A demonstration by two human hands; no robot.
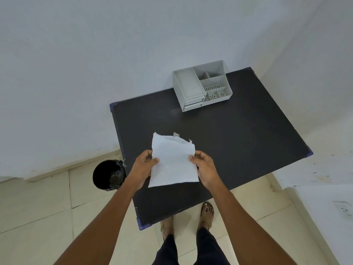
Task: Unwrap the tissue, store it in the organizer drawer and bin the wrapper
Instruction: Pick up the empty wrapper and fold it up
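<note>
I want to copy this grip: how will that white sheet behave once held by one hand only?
The white sheet, pinched at both side edges by the left hand and right hand, looks thin and very light. It would probably droop from one hand. Its ragged top edge suggests it tears easily.

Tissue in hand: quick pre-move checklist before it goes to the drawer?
1. Both hands grip it: ok. The left hand and right hand pinch the white tissue at its side edges, above the black table.
2. Wrapper fully off: cannot tell. A torn scrap shows behind the top edge.
3. Tissue folded to drawer size: not ok. The sheet is spread open.
4. Drawer open: not ok. Both drawers at the front of the organizer look shut.
5. Bin reachable: ok. The black bin stands on the floor beside the table's left edge.
</note>
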